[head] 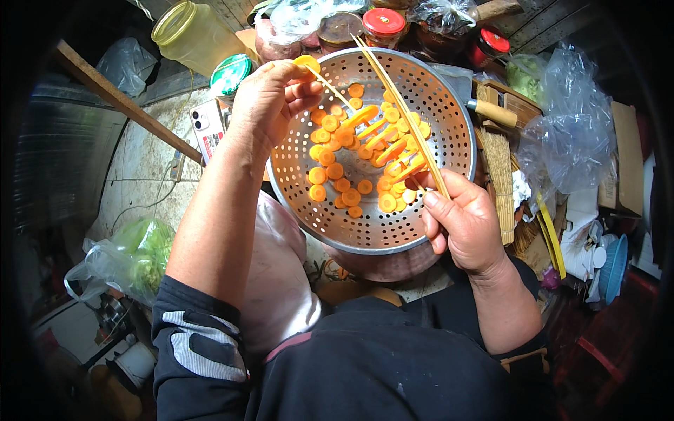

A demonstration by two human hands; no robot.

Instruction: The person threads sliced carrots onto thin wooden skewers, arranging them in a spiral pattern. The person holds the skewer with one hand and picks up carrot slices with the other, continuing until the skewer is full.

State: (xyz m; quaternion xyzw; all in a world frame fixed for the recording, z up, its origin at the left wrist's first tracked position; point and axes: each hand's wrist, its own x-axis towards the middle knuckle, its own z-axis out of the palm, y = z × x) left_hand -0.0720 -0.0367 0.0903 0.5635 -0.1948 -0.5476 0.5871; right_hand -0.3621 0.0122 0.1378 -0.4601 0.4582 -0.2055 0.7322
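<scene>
My left hand [274,97] pinches a carrot slice [307,64] at the upper end of a thin wooden skewer [333,89]. Several carrot slices [392,151] are threaded, spaced apart, along the lower part of that skewer. Its lower end lies at my right hand [458,218], which also holds a few long bare skewers [403,108] between thumb and fingers. Both hands are over a perforated metal colander [295,194], where many round carrot slices [326,157] lie loose on the bottom. The colander rests on a rounded vessel [379,263].
Red-lidded jars [384,22] and a yellowish plastic jar [197,39] stand beyond the colander. A phone [207,126] and a green-lidded jar [230,75] are at left. A wooden-handled tool [495,113], a straw brush [497,179] and plastic bags [566,142] lie at right.
</scene>
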